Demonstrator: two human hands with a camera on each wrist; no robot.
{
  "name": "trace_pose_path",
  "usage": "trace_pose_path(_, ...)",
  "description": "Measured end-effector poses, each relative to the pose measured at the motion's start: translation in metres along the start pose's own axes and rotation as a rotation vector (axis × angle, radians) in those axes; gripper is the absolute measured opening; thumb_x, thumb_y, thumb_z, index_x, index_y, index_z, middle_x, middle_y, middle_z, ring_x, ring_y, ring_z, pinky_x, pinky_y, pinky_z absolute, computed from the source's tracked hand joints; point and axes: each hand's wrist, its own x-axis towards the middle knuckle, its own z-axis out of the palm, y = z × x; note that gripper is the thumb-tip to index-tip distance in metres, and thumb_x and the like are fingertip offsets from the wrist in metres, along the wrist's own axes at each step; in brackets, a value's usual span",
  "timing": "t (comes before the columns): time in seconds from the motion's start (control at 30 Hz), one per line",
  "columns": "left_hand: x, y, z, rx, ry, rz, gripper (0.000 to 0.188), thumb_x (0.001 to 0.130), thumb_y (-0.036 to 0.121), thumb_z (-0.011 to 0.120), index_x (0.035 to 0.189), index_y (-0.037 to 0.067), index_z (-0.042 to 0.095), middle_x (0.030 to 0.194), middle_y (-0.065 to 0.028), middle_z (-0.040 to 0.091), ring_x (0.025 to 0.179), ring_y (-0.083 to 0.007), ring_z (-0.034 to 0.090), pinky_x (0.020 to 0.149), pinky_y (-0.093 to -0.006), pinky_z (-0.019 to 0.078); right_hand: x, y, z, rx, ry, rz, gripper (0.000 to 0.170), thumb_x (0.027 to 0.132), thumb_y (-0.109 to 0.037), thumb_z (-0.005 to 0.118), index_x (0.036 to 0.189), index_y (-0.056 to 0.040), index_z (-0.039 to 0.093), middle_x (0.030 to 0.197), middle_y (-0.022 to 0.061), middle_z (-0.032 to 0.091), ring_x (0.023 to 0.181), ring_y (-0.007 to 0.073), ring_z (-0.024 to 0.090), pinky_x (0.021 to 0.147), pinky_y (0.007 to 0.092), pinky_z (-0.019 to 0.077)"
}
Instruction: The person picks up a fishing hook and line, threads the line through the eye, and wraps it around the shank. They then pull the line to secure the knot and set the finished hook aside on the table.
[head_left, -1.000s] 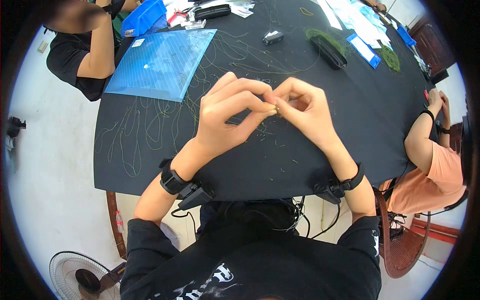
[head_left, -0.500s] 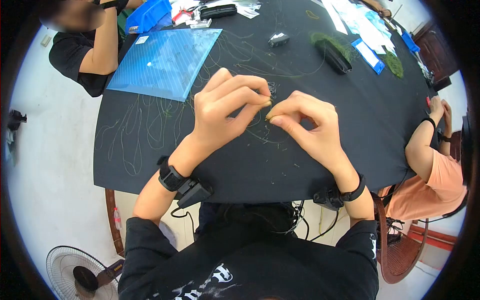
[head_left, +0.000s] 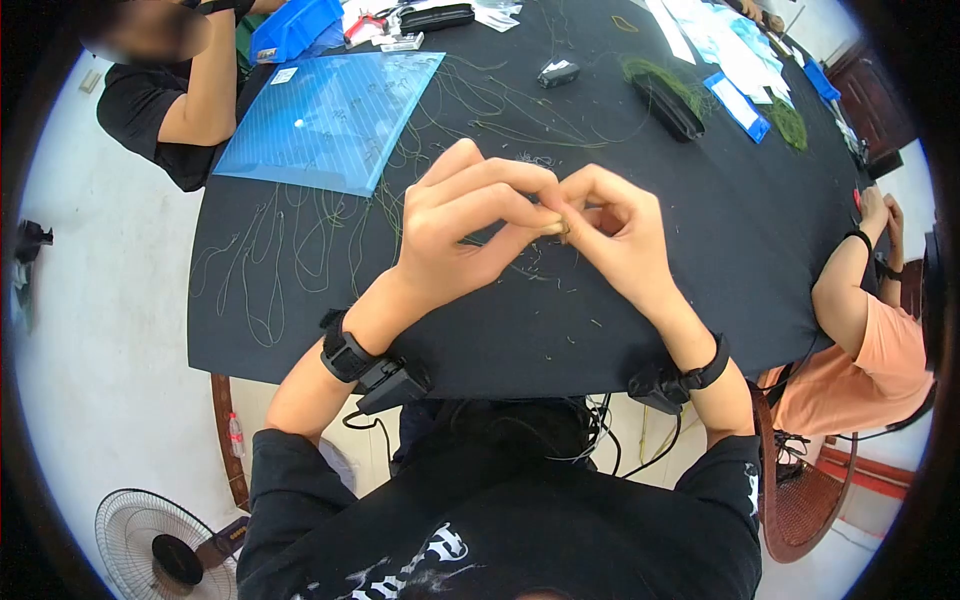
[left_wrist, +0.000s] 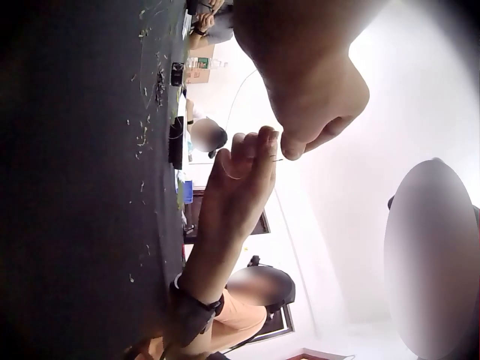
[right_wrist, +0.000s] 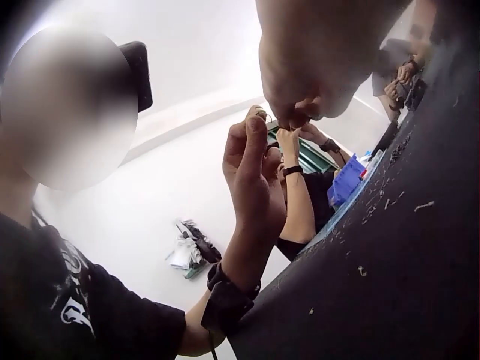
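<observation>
In the head view, my left hand [head_left: 440, 222] and right hand [head_left: 632, 235] meet above the dark table [head_left: 480, 350], fingertips touching or nearly so. Thumb and fingers of each pinch something tiny between them. A short piece of thin line [left_wrist: 277, 159] pokes out at the fingertips in the left wrist view, and a fine strand loops by the right fingers. Most of what is held is hidden by the fingers; I cannot tell whether a hook is on it. Small clippings [head_left: 535, 275] lie on the cloth below my hands.
A clear blue folder [head_left: 330, 120] lies at the back left, with long loops of thin line [head_left: 265, 300] spilling from it. Further back are a blue bin [head_left: 295, 30], a small black case [head_left: 558, 73], and a black holder [head_left: 668, 108] with green line. People sit at both sides.
Half a second ago my hands were slightly apart, each pinching at its own point. The right hand has since moved up, and both sets of fingertips are together again, as one second ago.
</observation>
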Motion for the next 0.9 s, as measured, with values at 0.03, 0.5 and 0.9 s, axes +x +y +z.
trace_pose_path(0.03, 0.000, 0.000, -0.001, 0.000, 0.016, -0.017, 0.016, 0.060, 0.002, 0.073, 0.068, 0.011, 0.063, 0.081, 0.0035, 0.065, 0.059, -0.0121, 0.042, 0.051, -0.0219, 0.0340, -0.001, 0.001, 0.003, 0.064, -0.018, 0.028, 0.009, 0.084, -0.010, 0.063, 0.083, -0.0011, 0.059, 0.073, -0.0006, 0.059, 0.063, 0.0012, 0.052, 0.051, 0.0164, 0.0387)
trace_pose_path(0.5, 0.000, -0.009, -0.005, 0.181, 0.043, 0.037, 0.018, 0.059, 0.001, 0.073, 0.068, 0.010, 0.061, 0.081, 0.0050, 0.065, 0.058, -0.0115, 0.042, 0.048, -0.0214, 0.0352, -0.010, -0.016, 0.006, 0.035, -0.065, 0.048, 0.009, 0.081, -0.009, 0.066, 0.080, -0.0013, 0.062, 0.069, -0.0025, 0.060, 0.055, -0.0014, 0.049, 0.047, 0.0150, 0.0342)
trace_pose_path(0.9, 0.000, -0.002, -0.002, 0.024, -0.085, 0.066, 0.016, 0.060, 0.005, 0.073, 0.067, 0.012, 0.061, 0.082, 0.0073, 0.065, 0.058, -0.0107, 0.042, 0.048, -0.0215, 0.0348, 0.002, -0.011, -0.007, -0.053, 0.079, -0.069, 0.009, 0.084, -0.011, 0.062, 0.086, -0.0017, 0.062, 0.079, -0.0005, 0.061, 0.069, 0.0018, 0.053, 0.058, 0.0164, 0.0414)
